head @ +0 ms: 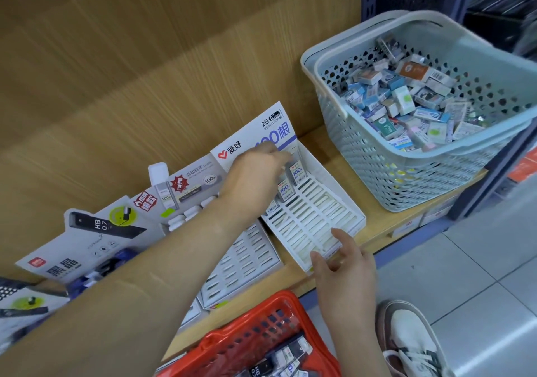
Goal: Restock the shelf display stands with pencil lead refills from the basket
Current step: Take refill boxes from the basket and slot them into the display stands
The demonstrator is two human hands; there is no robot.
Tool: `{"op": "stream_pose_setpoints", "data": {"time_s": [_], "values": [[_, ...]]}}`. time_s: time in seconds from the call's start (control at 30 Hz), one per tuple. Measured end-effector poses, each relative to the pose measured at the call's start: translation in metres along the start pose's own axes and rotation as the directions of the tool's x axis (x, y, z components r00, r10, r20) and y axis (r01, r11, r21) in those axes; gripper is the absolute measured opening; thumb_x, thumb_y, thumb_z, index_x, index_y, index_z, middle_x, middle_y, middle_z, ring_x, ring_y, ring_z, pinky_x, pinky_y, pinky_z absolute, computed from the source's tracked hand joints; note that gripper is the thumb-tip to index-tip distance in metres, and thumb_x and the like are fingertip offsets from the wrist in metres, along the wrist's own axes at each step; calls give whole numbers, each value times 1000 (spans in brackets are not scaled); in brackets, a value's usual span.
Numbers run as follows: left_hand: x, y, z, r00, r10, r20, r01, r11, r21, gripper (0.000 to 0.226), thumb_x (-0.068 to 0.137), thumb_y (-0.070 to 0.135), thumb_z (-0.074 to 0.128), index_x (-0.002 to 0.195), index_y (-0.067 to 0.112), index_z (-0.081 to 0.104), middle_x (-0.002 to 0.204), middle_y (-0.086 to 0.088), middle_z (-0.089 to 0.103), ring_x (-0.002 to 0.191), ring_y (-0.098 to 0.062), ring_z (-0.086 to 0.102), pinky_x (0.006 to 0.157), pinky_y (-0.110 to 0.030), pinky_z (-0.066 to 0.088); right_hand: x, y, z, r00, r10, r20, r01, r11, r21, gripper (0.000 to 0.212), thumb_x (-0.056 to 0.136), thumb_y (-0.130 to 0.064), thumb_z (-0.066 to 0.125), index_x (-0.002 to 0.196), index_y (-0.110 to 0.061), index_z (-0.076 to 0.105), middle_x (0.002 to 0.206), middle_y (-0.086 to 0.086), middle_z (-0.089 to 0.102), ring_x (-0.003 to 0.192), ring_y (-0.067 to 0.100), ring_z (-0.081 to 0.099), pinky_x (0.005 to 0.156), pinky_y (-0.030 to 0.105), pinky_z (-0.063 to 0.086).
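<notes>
At the far rows of the white display stand [334, 179], our left hand [255, 173] bunches its fingers over a lead refill case [297, 172]; whether it pinches one we cannot tell. Our right hand [345, 263] hangs loosely spread at the stand's near edge. More lead refills [290, 355] lie in the red basket [252, 317] near us. We judge them light, stiff and slick, best pinched by the narrow sides.

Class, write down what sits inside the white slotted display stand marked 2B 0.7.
A few lead refill packs stand in the top rows of the white display stand; the remaining slots look empty. The left hand covers the upper-left slots, so their contents cannot be seen.
</notes>
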State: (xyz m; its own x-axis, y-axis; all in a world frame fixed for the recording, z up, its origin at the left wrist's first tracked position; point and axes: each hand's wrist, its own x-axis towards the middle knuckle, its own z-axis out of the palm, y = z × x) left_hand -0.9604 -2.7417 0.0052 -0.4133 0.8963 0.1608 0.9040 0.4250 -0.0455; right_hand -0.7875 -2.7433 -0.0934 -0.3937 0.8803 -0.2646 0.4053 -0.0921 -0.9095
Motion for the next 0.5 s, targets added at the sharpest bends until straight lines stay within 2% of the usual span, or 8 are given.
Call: {"op": "stream_pose_setpoints", "data": {"time_s": [0.07, 0.13, 0.23, 0.27, 0.33, 0.4, 0.5], "values": [[2, -2, 2, 998, -44, -53, 44, 999, -2, 17, 85, 3, 61, 97, 11, 69, 94, -8, 62, 83, -28, 61, 69, -36, 50, -1, -1, 0, 1000, 3, 6, -3, 1000, -15, 55, 88, -23, 72, 138, -29, 51, 106, 1, 45, 71, -11, 45, 72, 19, 27], [1, 0, 2, 997, -58, -50, 63, 994, 91, 7, 87, 8, 61, 87, 13, 66, 85, -5, 59, 80, -25, 59, 62, -35, 48, -3, -1, 1, 1000, -13, 13, 13, 1000, -18, 56, 87, -23, 72, 139, -28, 51, 104, 2, 47, 73, -8, 45, 75, 20, 30], [-10, 0, 0, 989, -74, -125, 87, 991, 103, 9, 84, 6, 64, 83, 13, 68, 81, -3, 63, 91, -25, 54, 61, -36, 52, -8, -2, 0, 995, -102, -3, 102, 995, 4, 51, 86, -18, 72, 133, -29, 54, 99, 6, 52, 81, -12, 49, 71, 15, 31], [-18, 0, -2, 983, -93, -159, 103, 993, 50, 11, 84, 4, 64, 86, 12, 71, 83, -4, 65, 92, -27, 54, 64, -40, 53, -9, -4, -2, 990, -143, -9, 143, 989, 30, 46, 86, -16, 71, 127, -32, 56, 96, 6, 53, 81, -14, 49, 68, 12, 31], [-46, 3, -10, 962, -175, -208, 154, 981, -116, 13, 86, 5, 62, 90, 12, 73, 86, -6, 68, 88, -29, 57, 68, -42, 53, -10, -13, -9, 979, -198, 42, 193, 975, 107, 33, 87, -15, 70, 108, -37, 60, 85, 1, 57, 72, -3, 55, 64, 11, 38], [-85, 8, -17, 928, -299, -221, 237, 934, -269, 15, 89, 11, 60, 94, 17, 73, 88, -1, 70, 83, -23, 62, 71, -33, 51, -10, -24, -14, 954, -239, 183, 209, 963, 171, 23, 88, -13, 69, 92, -36, 64, 69, -6, 59, 57, 7, 54, 55, 14, 40], [-159, 15, -19, 851, -512, -115, 419, 795, -440, 16, 88, 17, 63, 97, 25, 74, 86, 10, 71, 74, -10, 63, 69, -21, 45, -18, -33, -11, 893, -280, 351, 251, 960, 127, 22, 88, -12, 67, 82, -33, 67, 61, -10, 58, 51, 8, 50, 53, 25, 42]]}}
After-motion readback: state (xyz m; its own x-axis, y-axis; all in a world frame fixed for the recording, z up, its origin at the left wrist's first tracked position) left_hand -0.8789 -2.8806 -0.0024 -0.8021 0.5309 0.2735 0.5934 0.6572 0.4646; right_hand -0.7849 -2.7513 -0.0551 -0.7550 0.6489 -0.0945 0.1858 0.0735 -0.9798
